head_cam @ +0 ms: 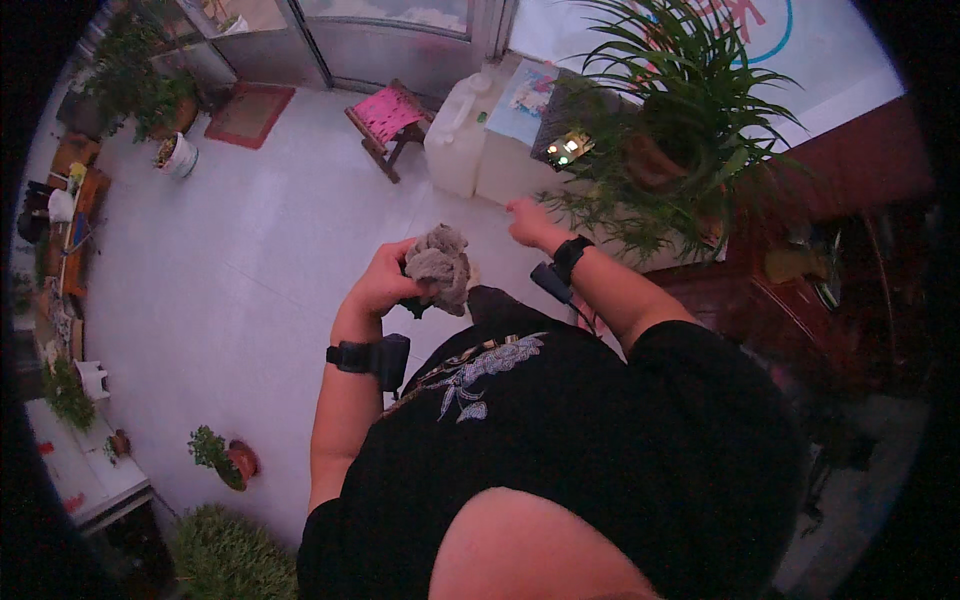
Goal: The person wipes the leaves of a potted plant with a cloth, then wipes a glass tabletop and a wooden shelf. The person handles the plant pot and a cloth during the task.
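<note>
In my left hand (379, 281) is a crumpled grey-brown cloth (441, 270), bunched up in front of my body. Something dark shows under the cloth, too hidden to name. My right hand (531, 223) is stretched forward over the floor, beside trailing green leaves. Its fingers look curled and I see nothing held in them, but the palm side is hidden. Just beyond it, a small device with bright lights (570, 148) rests on a dark woven cover (555, 112) by the potted plant. Both wrists wear black straps with dark modules.
A spider plant (675, 97) in a brown pot (656, 161) overhangs the right side. Ahead stand a whitish plastic jerrycan (455, 139) and a folding stool with a pink seat (388, 114). A red-bordered mat (250, 114), white bucket (177, 156) and small potted plant (241, 459) are on the pale floor (225, 247).
</note>
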`<state>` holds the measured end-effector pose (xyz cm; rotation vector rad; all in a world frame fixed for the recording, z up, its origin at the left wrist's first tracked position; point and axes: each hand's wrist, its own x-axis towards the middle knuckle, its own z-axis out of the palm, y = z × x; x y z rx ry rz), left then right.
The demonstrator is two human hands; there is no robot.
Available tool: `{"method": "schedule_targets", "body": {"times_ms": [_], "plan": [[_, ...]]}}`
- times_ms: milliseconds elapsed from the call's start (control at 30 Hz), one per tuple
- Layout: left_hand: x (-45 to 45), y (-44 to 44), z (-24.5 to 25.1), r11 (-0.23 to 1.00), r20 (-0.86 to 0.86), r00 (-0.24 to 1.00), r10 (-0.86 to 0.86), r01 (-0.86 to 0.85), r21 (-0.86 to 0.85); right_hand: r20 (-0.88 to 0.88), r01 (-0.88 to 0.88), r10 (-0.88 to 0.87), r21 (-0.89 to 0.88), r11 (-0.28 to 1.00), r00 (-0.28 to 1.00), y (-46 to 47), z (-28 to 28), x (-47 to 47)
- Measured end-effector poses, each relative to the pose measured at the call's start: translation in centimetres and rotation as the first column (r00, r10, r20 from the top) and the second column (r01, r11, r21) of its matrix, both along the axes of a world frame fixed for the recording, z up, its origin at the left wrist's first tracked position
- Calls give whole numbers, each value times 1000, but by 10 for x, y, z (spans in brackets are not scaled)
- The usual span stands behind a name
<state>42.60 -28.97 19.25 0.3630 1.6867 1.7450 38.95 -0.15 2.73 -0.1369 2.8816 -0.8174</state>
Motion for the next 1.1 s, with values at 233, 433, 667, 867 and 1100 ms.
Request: {"method": "schedule_targets", "body": {"times_ms": [233,433,667,867,1100], "plan": [[3,12,30,997,34,999,33,-30,-75,177,286,-308,137,948,935,66,-12,-15],[-8,17,53,988,91,996,13,1,-154,236,64,-148,331,942,961,93,8,-3],[-55,24,67,993,235,969,75,-52,-103,461,166,-279,270,948,843,107,8,-10],[-69,19,63,982,311,936,163,-122,-147,377,245,-360,319,916,854,114,2,-11],[-70,23,69,967,380,889,253,-231,-105,550,-183,160,-13,983,819,81,10,-33]]}}
